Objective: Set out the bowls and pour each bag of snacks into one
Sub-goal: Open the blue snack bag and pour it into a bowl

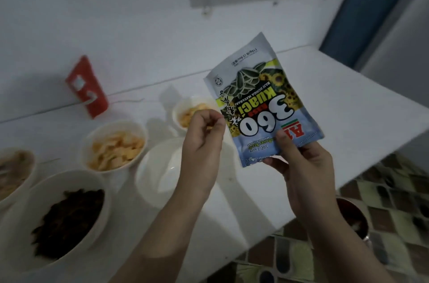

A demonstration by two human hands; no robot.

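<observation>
**Sunflower seed bag held upside down over the table's right end**

The right hand (301, 162) pinches the sunflower seed bag (262, 99) by its lower edge, thumb on the front, holding it above the white table (336, 108). Its print reads inverted: "360", "KUACI", "A1". The left hand (204, 141) hovers just beside the bag, fingers curled together, holding nothing visible. Below sits an empty white bowl (160, 166); left of it are a bowl of pale chips (113, 146) and a bowl of dark snacks (58, 220). Bare tabletop stretches right, toward the edge.
</observation>
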